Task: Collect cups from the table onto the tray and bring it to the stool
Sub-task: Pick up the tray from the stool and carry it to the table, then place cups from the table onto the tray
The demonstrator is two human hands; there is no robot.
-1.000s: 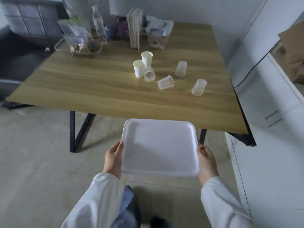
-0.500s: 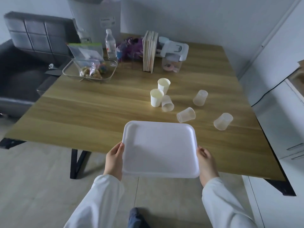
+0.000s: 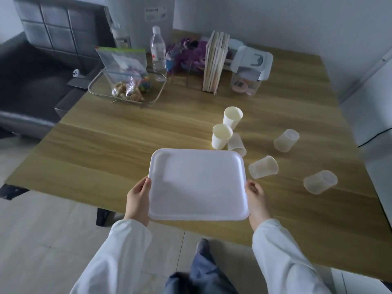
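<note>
Both hands, left hand (image 3: 139,200) and right hand (image 3: 257,201), gripped the empty tray (image 3: 198,184) by its side edges above the counter (image 3: 106,149). No cups loaded yet. Next move likely needed setting the tray down and freeing a hand for the nearest cup (image 3: 263,170).

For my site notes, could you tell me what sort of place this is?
Probably a home living or dining room: a wooden table with snacks in a wire basket, a dark padded sofa beside it, and a tiled floor.

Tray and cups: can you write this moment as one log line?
left hand: holding tray | right hand: holding tray | tray: empty | cups: on table
</note>
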